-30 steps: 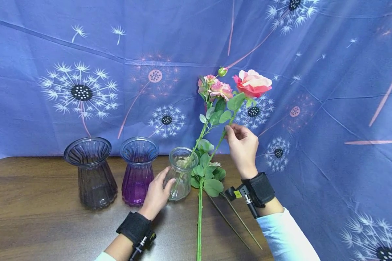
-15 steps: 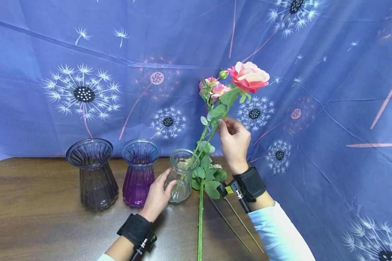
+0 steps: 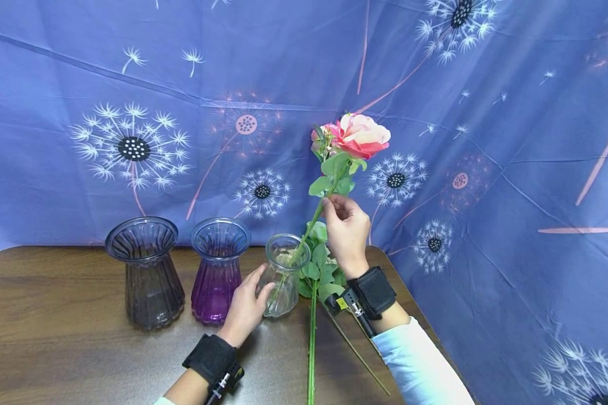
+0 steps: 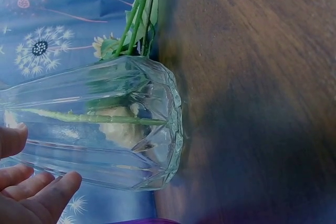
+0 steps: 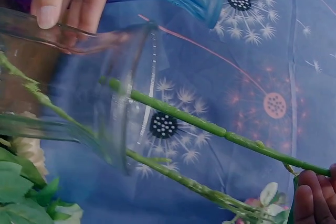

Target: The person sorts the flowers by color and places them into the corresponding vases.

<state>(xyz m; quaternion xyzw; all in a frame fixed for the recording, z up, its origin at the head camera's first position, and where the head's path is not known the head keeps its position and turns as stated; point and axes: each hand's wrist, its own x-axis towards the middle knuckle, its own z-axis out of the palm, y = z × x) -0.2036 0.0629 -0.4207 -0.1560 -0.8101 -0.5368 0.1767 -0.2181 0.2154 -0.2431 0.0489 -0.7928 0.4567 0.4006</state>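
My left hand [image 3: 245, 309] holds the side of a clear glass vase [image 3: 282, 301], thumb on its near wall and fingers along the left. My right hand [image 3: 348, 236] pinches the green stem of a large pink rose [image 3: 363, 136], which leans over the vase. In the right wrist view, the lower end of the rose stem [image 5: 184, 116] is inside the vase's mouth. Another stem [image 4: 79, 118] stands in the vase, reaching its bottom in the left wrist view. Its pink blooms [image 3: 320, 139] are partly hidden behind the rose.
A purple vase [image 3: 215, 287] and a dark grey vase [image 3: 152, 292] stand left of the clear one. More stems [image 3: 311, 343] with green leaves [image 3: 320, 267] lie on the wooden table [image 3: 56, 315] at the right. A blue dandelion-print cloth [image 3: 284, 50] hangs behind.
My right hand has moved left with the rose, bringing it in front of the other pink blooms, its stem over the clear vase. The left hand stays at the vase.
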